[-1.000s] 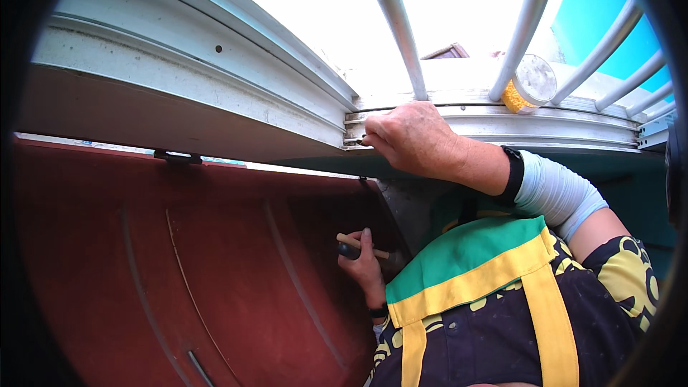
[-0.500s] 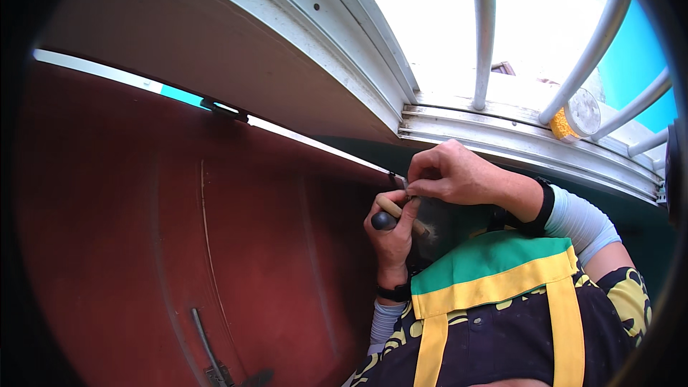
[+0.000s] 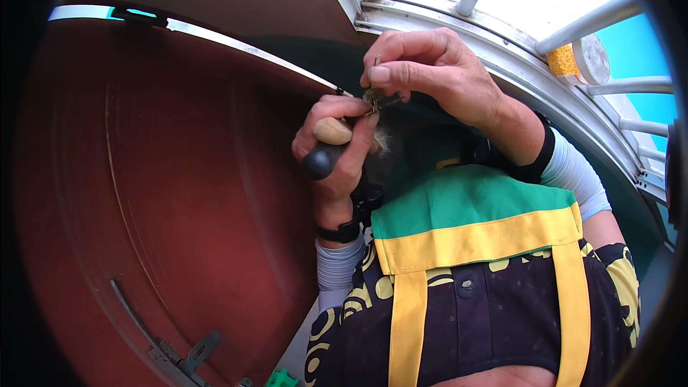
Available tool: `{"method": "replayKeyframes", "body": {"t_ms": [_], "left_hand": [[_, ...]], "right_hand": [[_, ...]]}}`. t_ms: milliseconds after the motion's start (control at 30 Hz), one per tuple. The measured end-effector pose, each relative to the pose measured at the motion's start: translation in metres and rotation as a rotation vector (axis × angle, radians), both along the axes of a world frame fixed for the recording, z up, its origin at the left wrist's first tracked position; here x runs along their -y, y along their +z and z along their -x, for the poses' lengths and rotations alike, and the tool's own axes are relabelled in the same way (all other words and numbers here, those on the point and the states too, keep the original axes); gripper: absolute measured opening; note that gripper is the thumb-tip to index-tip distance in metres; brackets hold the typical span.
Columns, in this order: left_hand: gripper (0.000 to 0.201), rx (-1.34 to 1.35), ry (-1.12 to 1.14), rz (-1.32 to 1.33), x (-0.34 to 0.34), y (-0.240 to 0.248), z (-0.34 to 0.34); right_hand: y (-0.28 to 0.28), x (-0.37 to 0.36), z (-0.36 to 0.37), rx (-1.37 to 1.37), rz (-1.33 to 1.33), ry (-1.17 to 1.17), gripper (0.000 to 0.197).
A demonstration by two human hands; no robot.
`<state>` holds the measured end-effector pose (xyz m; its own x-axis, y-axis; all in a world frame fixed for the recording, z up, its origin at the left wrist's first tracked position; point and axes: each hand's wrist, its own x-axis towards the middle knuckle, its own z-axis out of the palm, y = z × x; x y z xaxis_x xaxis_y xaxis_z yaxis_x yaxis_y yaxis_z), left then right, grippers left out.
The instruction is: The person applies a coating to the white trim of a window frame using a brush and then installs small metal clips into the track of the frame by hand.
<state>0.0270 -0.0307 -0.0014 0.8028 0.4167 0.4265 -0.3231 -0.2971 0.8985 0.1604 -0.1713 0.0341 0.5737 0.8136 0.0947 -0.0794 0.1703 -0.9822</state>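
My left hand (image 3: 348,165) is closed around a brush with a rounded wooden handle (image 3: 332,130), and its pale bristles (image 3: 384,142) stick out past the fingers. In the same grip is a tool with a black rounded handle (image 3: 317,165); its far end is hidden. At the left fingertips are small thin metal pieces (image 3: 373,102), too small to name. My right hand (image 3: 441,75), a little higher and to the right, pinches at these pieces between thumb and fingers. The fingertips of both hands nearly meet.
A dark red panel (image 3: 179,172) fills the left, with a hinge-like fitting (image 3: 140,17) at its top edge and metal hardware (image 3: 197,355) low down. At upper right is a window frame (image 3: 430,18) with pale bars (image 3: 595,23) and a jar with yellow contents (image 3: 566,63).
The view has shifted, and both hands now appear higher and further left. My right hand has lifted slightly from the left fingers, and the small metal pieces show between them.
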Motion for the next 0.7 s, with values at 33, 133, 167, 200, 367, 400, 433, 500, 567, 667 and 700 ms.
{"method": "replayKeyframes", "body": {"t_ms": [33, 133, 167, 200, 367, 400, 433, 500, 567, 667, 700], "left_hand": [[0.023, 0.019, 0.021, -0.063, -0.004, 0.003, -0.003], [0.024, -0.127, 0.157, 0.099, -0.011, 0.003, 0.011], [0.024, -0.122, 0.156, 0.122, -0.015, 0.003, 0.014], [0.025, -0.116, 0.155, 0.146, -0.017, 0.003, 0.017], [0.020, -0.061, 0.082, 0.024, -0.017, 0.007, 0.016], [0.018, -0.026, 0.077, 0.031, -0.016, 0.007, 0.016], [0.017, -0.015, 0.095, 0.031, -0.017, 0.007, 0.017], [0.017, 0.006, 0.128, 0.031, -0.018, 0.006, 0.019], [0.018, 0.006, 0.154, 0.083, -0.018, 0.009, 0.020], [0.018, 0.000, 0.164, 0.117, -0.015, 0.010, 0.020], [0.017, -0.003, 0.162, 0.121, -0.014, 0.009, 0.020]], "right_hand": [[0.001, -0.003, -0.001, 0.032, -0.022, -0.022, 0.020], [-0.006, -0.010, 0.001, 0.530, -0.017, -0.168, 0.018], [-0.001, -0.010, 0.000, 0.803, 0.046, -0.185, 0.016], [0.001, -0.010, 0.003, 0.764, 0.124, -0.060, 0.014], [-0.008, -0.021, 0.013, 0.988, 0.200, 0.056, 0.012], [-0.007, -0.021, 0.012, 0.960, 0.192, 0.075, 0.009], [-0.006, -0.021, 0.012, 0.933, 0.184, 0.091, 0.007], [0.000, -0.018, 0.012, 0.750, 0.186, 0.121, 0.010], [0.002, -0.014, 0.010, 0.558, 0.196, 0.144, 0.012], [0.006, -0.011, 0.008, 0.373, 0.268, 0.173, 0.018], [0.008, -0.010, 0.008, 0.332, 0.290, 0.174, 0.020]]}}
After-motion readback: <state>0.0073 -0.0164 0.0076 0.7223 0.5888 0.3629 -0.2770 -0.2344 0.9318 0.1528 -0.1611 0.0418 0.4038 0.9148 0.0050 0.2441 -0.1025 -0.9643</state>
